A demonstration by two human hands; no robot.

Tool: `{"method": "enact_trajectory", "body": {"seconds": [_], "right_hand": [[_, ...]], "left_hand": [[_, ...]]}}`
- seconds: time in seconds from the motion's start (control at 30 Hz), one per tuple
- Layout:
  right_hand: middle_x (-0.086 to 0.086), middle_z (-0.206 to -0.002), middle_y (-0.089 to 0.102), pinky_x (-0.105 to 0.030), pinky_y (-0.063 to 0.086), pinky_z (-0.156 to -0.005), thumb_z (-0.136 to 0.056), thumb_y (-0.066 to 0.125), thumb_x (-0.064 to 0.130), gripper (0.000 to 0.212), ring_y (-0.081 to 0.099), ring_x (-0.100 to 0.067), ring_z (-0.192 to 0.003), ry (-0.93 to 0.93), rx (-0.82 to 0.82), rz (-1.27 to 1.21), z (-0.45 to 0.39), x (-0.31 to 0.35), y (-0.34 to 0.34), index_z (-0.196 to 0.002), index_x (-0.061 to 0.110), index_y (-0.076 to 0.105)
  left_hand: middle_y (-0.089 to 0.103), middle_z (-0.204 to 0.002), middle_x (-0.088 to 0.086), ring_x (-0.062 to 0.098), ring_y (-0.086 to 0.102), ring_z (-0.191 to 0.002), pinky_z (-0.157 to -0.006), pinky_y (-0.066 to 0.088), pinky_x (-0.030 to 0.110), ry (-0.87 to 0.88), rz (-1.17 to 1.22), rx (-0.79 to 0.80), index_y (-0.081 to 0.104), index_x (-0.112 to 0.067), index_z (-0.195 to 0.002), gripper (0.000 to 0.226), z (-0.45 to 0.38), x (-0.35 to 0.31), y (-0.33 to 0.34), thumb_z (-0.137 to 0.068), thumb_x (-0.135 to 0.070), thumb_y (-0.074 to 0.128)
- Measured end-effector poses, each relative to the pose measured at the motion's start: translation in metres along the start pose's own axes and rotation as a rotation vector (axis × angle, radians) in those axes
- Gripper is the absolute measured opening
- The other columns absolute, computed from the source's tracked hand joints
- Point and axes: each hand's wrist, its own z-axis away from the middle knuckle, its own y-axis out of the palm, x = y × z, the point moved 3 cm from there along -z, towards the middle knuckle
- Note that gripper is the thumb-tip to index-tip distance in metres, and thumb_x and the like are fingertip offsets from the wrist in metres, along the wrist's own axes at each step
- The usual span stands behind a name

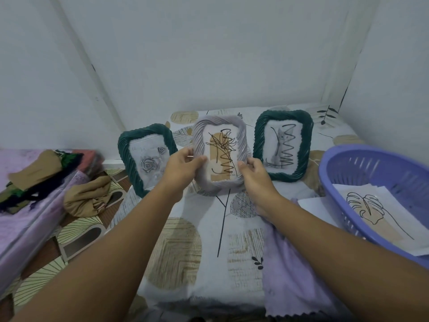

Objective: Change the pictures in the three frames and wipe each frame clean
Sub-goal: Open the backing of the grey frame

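Observation:
Three picture frames stand in a row on a table with a patterned cloth. The middle frame point(219, 154) is grey-lilac and shows a line-drawn flower with black scribbles. My left hand point(183, 167) grips its left edge and my right hand point(254, 174) grips its lower right edge. A dark green frame point(146, 159) with a grey rose picture leans at the left. Another dark green frame point(283, 144) with a grey cat picture and scribbles stands at the right. A lilac cloth point(285, 270) lies on the table under my right forearm.
A purple plastic basket point(380, 173) at the right holds sheets with a leaf drawing point(369, 210). A tan fabric bundle point(87, 198) lies left of the table. More folded clothes point(39, 175) sit on a bed at far left. White walls close in behind.

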Motion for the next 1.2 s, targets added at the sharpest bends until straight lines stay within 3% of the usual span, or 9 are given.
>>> {"method": "enact_trajectory", "body": {"seconds": [0.13,0.23,0.37,0.73,0.8,0.87,0.97,1.1,1.2], "right_hand": [[0.000,-0.112,0.076,-0.041,0.055,-0.096,-0.105,0.053,0.030,0.018,0.071,-0.022,-0.107,0.002,0.074,-0.180,0.013,0.014,-0.003,-0.117,0.021,0.064],[-0.002,-0.120,0.075,-0.045,0.051,-0.101,-0.105,0.052,0.028,0.026,0.069,-0.023,-0.115,0.038,0.246,-0.363,0.025,0.023,-0.003,-0.126,0.019,0.065],[-0.015,-0.131,0.069,-0.058,0.044,-0.111,-0.102,0.051,0.028,0.041,0.063,-0.037,-0.124,0.144,0.353,-0.540,0.043,0.030,-0.004,-0.136,0.008,0.061],[-0.015,-0.130,0.069,-0.053,0.049,-0.106,-0.104,0.048,0.027,0.040,0.066,-0.034,-0.121,0.184,0.412,-0.550,0.086,0.034,-0.002,-0.137,0.008,0.061],[-0.014,-0.126,0.071,-0.056,0.047,-0.108,-0.104,0.051,0.029,0.036,0.067,-0.033,-0.120,0.119,0.366,-0.468,0.088,0.034,-0.003,-0.131,0.010,0.064],[-0.010,-0.114,0.076,-0.055,0.050,-0.105,-0.103,0.054,0.039,0.033,0.071,-0.029,-0.110,-0.018,0.280,-0.236,0.092,0.040,-0.006,-0.116,0.014,0.070],[-0.003,-0.092,0.069,-0.038,0.053,-0.086,-0.106,0.049,0.041,0.031,0.070,-0.011,-0.085,-0.303,0.145,0.123,0.103,0.052,-0.008,-0.099,0.016,0.066],[0.008,-0.106,0.054,-0.034,0.045,-0.080,-0.108,0.043,0.038,0.035,0.053,-0.014,-0.096,-0.704,0.035,0.579,0.117,0.054,0.004,-0.139,0.030,0.057],[0.008,-0.120,0.056,-0.041,0.047,-0.087,-0.106,0.040,0.043,0.044,0.054,-0.019,-0.102,-0.755,-0.044,0.813,0.124,0.044,0.010,-0.149,0.035,0.045]], "left_hand": [[0.072,-0.078,0.001,0.001,0.055,-0.043,-0.049,0.046,0.018,-0.038,0.089,0.074,0.064,-0.005,-0.115,0.016,0.024,-0.010,-0.009,-0.101,-0.012,0.062],[0.059,-0.056,-0.010,0.006,0.036,-0.046,-0.050,0.033,0.022,-0.067,0.135,0.121,0.065,-0.006,-0.114,0.016,0.038,-0.010,-0.020,-0.100,-0.014,0.064],[0.049,-0.057,-0.006,0.008,0.029,-0.048,-0.046,0.026,0.019,-0.075,0.184,0.161,0.066,-0.004,-0.111,0.015,0.058,-0.012,-0.029,-0.099,-0.014,0.065],[0.064,-0.068,-0.006,0.004,0.041,-0.047,-0.050,0.035,0.019,-0.112,0.102,0.065,0.068,-0.006,-0.116,0.019,0.093,-0.010,-0.032,-0.101,-0.017,0.063],[0.069,-0.092,-0.003,0.000,0.058,-0.062,-0.060,0.046,0.018,-0.081,-0.074,-0.006,0.064,-0.011,-0.125,0.028,0.096,-0.013,-0.032,-0.101,-0.026,0.064],[0.064,-0.112,-0.003,0.010,0.064,-0.096,-0.080,0.053,0.030,0.018,-0.334,-0.131,0.053,-0.019,-0.138,0.050,0.101,-0.018,-0.033,-0.097,-0.045,0.066],[0.066,-0.103,-0.009,0.009,0.064,-0.095,-0.084,0.056,0.039,0.214,-0.393,-0.209,0.060,-0.024,-0.124,0.047,0.111,-0.039,-0.027,-0.093,-0.059,0.063],[0.076,-0.089,-0.003,0.017,0.071,-0.084,-0.077,0.060,0.042,0.248,-0.220,-0.136,0.069,-0.026,-0.099,0.041,0.117,-0.057,-0.006,-0.087,-0.066,0.066],[0.077,-0.086,-0.001,0.018,0.071,-0.082,-0.077,0.058,0.042,0.194,-0.172,-0.215,0.071,-0.018,-0.091,0.034,0.115,-0.052,-0.003,-0.091,-0.052,0.069]]}}
